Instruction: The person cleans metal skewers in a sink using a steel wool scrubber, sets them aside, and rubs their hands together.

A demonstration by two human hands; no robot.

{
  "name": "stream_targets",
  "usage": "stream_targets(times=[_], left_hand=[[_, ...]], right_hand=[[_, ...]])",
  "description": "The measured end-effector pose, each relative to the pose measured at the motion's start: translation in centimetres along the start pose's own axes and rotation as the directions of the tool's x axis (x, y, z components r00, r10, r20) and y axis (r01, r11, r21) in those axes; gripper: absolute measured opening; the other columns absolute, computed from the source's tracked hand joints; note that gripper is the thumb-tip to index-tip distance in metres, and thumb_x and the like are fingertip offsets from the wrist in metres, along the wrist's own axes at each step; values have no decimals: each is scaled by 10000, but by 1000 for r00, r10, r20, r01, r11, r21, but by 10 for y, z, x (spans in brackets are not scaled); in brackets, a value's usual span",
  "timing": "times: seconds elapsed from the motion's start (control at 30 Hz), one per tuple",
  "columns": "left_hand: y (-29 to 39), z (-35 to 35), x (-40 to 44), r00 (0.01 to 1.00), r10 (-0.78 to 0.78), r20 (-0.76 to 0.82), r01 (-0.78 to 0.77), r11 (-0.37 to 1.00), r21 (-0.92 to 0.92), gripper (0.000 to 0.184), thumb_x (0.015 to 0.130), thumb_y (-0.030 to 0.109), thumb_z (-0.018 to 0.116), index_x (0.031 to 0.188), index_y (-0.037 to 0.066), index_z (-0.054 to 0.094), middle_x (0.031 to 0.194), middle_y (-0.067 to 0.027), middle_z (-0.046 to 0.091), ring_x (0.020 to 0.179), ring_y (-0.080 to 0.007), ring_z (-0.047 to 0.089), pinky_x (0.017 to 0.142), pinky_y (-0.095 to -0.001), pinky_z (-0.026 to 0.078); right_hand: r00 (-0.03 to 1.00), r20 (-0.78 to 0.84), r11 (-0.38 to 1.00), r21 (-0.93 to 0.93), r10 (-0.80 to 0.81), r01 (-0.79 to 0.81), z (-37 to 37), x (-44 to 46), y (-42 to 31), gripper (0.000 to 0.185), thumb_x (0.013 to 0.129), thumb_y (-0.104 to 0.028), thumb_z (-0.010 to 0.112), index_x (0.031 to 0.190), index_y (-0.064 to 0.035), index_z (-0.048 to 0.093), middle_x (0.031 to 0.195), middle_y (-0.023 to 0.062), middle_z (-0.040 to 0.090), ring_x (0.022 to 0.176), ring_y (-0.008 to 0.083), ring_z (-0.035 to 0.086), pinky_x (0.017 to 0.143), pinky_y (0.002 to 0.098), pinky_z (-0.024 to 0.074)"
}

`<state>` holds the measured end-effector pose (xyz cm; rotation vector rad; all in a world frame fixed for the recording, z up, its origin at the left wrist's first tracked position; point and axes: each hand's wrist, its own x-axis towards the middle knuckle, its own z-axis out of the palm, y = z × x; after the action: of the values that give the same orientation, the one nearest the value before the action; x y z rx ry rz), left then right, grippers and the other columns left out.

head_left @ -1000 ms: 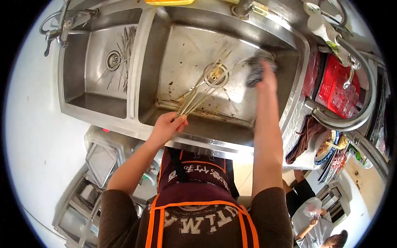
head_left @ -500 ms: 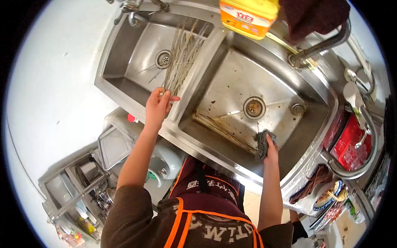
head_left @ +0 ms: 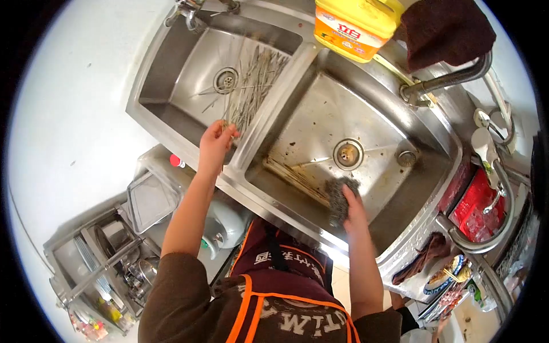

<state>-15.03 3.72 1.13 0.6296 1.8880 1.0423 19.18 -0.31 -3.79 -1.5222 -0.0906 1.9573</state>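
Note:
My left hand (head_left: 216, 143) is closed at the near ends of thin skewers (head_left: 254, 86), over the front edge of the left sink basin (head_left: 166, 86). Most of these skewers lie loosely spread along that basin's right side; how many my fingers grip is hard to see. A grey steel wool scourer (head_left: 338, 197) is in my right hand (head_left: 355, 210), above the front part of the right basin (head_left: 320, 114). More long thin skewers (head_left: 294, 180) lie along the front of the right basin, just left of the scourer.
A yellow detergent jug (head_left: 357, 28) stands behind the divider. A dark cloth (head_left: 449, 34) hangs over the faucet pipe (head_left: 446, 80). To the right is a red basket (head_left: 480, 208); at lower left, a dish rack (head_left: 103, 268). Brown bits dot the right basin.
My right hand has moved left with the scourer, towards the skewers in the right basin. The skewers by my left hand have dropped and spread out in the left basin.

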Motion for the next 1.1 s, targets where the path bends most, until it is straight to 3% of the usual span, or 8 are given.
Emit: stream_targets(times=[0.2,0.4,0.47,0.67,0.77,0.83,0.87,1.1], left_hand=[[-12,72,-78,916,-126,380,119,992,41,113,821,131,582,758,39,567,635,46,526,511,-21,380,453,-174,270],[-28,96,-103,852,-134,506,122,991,58,108,813,107,590,726,45,573,597,62,494,505,-15,367,450,-177,258],[-17,95,-110,822,-245,514,148,964,223,135,813,136,598,711,52,574,570,56,485,486,-16,351,437,-181,245],[-23,64,-115,820,-289,493,179,949,260,173,803,168,617,680,63,558,561,42,512,463,-15,343,421,-180,241],[-20,71,-109,838,-298,457,194,946,261,167,806,169,613,691,63,556,584,26,546,463,-16,344,423,-178,248],[-20,86,-106,833,-276,480,175,954,244,164,809,169,610,695,63,556,592,21,556,465,-16,347,423,-179,251],[-23,92,-104,833,-251,493,127,954,272,161,810,168,608,698,64,559,588,23,554,465,-14,348,424,-181,253],[-34,85,-115,831,-242,500,78,942,326,161,793,177,620,693,54,593,586,29,567,518,-33,413,484,-201,315]], right_hand=[[961,277,999,-39,14,-4,90,-9,-8,435,750,-133,673,1117,13,491,1014,111,582,908,194,557,790,308,456],[975,220,980,-186,-30,72,60,-5,-5,388,721,-173,706,1027,16,560,953,125,604,872,190,571,736,312,471],[972,-70,798,-586,-225,142,36,10,-20,460,708,-248,714,1049,16,553,976,142,603,880,213,575,742,335,468],[835,-323,890,-57,-446,453,-75,60,-135,654,726,-320,700,1175,66,422,1063,215,550,976,260,560,753,345,495],[876,-345,941,-150,-338,305,-55,42,-97,673,743,-336,685,1209,45,386,1134,211,510,948,273,574,705,333,509],[980,-167,993,-1,-113,115,-19,15,-50,531,773,-384,632,1138,-21,502,1050,92,580,943,195,560,790,334,452],[999,44,1000,-2,18,-18,-21,27,-5,894,663,-542,660,1341,-87,295,1388,177,254,1295,313,185,1037,491,83],[920,-207,900,-359,-333,245,2,25,-37,737,697,-403,702,1202,60,430,1117,201,538,1023,287,508,894,393,380]])
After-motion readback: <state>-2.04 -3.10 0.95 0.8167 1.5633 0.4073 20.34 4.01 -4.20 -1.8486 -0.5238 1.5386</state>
